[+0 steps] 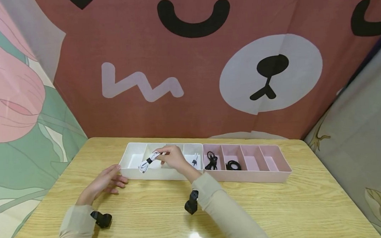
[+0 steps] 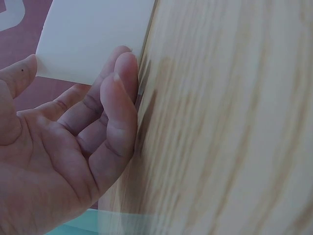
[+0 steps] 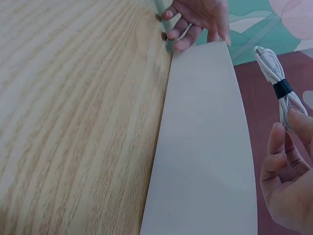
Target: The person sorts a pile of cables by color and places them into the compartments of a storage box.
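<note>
My right hand (image 1: 175, 158) pinches a bundled white cable (image 1: 145, 165) between thumb and fingertips, above the left part of a white divided box (image 1: 161, 174). A black strap (image 3: 282, 89) wraps the middle of the bundle in the right wrist view. At the box's front left corner rests my left hand (image 1: 104, 181). Its thumb (image 2: 24, 73) touches the corner at the rim, while the other fingers bend loosely beside the box, close to the tabletop. Another white cable (image 1: 195, 158) lies in the rightmost white compartment. My right hand hides part of the middle compartments.
A pink divided box (image 1: 250, 176) adjoins the white one on the right. Its two left compartments hold a black cable bundle (image 1: 212, 161) and a coiled black cable (image 1: 233, 165). Both boxes stand on a wooden table (image 1: 156, 212), with a printed cloth (image 1: 196, 111) behind.
</note>
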Motion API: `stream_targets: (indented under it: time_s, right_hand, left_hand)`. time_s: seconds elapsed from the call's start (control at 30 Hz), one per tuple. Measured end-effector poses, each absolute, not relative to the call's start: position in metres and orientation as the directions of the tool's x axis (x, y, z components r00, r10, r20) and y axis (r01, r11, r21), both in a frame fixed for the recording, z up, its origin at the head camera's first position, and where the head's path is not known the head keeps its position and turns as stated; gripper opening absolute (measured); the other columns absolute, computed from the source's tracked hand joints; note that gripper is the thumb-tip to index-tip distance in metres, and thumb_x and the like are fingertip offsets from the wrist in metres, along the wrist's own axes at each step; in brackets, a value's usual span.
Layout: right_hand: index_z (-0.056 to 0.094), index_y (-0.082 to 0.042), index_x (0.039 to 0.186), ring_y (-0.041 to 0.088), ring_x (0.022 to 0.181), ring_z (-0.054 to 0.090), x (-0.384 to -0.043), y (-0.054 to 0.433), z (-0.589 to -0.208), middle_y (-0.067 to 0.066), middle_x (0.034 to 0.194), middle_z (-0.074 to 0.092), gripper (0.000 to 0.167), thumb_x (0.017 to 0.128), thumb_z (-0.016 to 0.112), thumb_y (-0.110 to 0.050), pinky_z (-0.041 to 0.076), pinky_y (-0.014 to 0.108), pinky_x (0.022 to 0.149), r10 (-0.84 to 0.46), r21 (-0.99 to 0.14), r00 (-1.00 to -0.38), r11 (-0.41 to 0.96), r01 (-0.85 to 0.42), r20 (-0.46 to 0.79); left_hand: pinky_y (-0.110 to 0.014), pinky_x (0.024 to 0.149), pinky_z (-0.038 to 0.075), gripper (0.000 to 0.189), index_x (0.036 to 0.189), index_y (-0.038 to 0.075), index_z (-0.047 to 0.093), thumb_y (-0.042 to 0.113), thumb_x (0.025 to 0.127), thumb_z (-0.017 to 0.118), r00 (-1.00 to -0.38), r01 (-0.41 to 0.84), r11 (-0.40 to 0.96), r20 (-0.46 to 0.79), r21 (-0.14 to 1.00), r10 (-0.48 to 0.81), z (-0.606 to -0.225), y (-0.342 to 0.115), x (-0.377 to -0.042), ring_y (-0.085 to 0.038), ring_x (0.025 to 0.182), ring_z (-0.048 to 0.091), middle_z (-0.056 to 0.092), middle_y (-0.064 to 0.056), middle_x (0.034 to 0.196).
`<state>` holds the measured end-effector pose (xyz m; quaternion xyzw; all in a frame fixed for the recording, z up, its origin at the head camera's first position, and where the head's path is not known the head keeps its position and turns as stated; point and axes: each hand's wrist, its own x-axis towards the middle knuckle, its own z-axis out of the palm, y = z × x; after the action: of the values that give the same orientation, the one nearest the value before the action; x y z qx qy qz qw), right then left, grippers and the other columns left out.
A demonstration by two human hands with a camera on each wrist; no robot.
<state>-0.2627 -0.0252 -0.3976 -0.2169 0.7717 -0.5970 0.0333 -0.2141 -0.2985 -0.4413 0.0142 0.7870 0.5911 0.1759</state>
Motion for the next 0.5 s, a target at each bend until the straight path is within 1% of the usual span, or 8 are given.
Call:
stream_targets:
  time_s: [0.1,0.23,0.37,0.5]
  right_hand:
    - [0.071,0.000,0.096,0.010,0.048,0.055,-0.266,-0.026,-0.398,0.006,0.083,0.063,0.018,0.078,0.069,-0.002,0.034,0.017,0.041,-0.365,-0.936,-0.910,0.207,-0.283,0.195]
    - [0.071,0.001,0.095,0.008,0.047,0.054,-0.272,-0.027,-0.400,0.010,0.088,0.066,0.017,0.079,0.069,-0.001,0.033,0.017,0.041,-0.357,-0.932,-0.912,0.214,-0.293,0.204]
    - [0.071,-0.001,0.096,0.009,0.048,0.055,-0.278,-0.027,-0.402,0.009,0.095,0.067,0.017,0.080,0.068,-0.004,0.034,0.016,0.043,-0.358,-0.921,-0.914,0.258,-0.292,0.190]
    - [0.071,-0.001,0.096,0.009,0.048,0.055,-0.284,-0.027,-0.403,0.009,0.093,0.068,0.016,0.081,0.067,-0.003,0.036,0.016,0.045,-0.339,-0.920,-0.923,0.275,-0.281,0.180]
  left_hand:
    - [-0.036,0.060,0.051,0.059,0.131,-0.002,0.025,0.046,0.098,0.028,-0.937,-0.183,0.302,-0.260,0.935,0.235,-0.441,-0.299,-0.214,-0.018,0.078,0.063,0.065,-0.007,0.090]
    - [-0.036,0.060,0.051,0.058,0.130,-0.003,0.026,0.045,0.098,0.028,-0.940,-0.180,0.305,-0.255,0.935,0.227,-0.440,-0.299,-0.213,-0.018,0.078,0.063,0.065,-0.008,0.090]
    - [-0.036,0.059,0.051,0.057,0.130,-0.004,0.027,0.044,0.098,0.028,-0.942,-0.191,0.303,-0.262,0.934,0.211,-0.439,-0.298,-0.213,-0.019,0.077,0.062,0.065,-0.008,0.090]
    - [-0.036,0.059,0.051,0.059,0.132,-0.003,0.024,0.045,0.098,0.029,-0.941,-0.192,0.301,-0.262,0.934,0.213,-0.439,-0.297,-0.213,-0.019,0.078,0.062,0.065,-0.009,0.091]
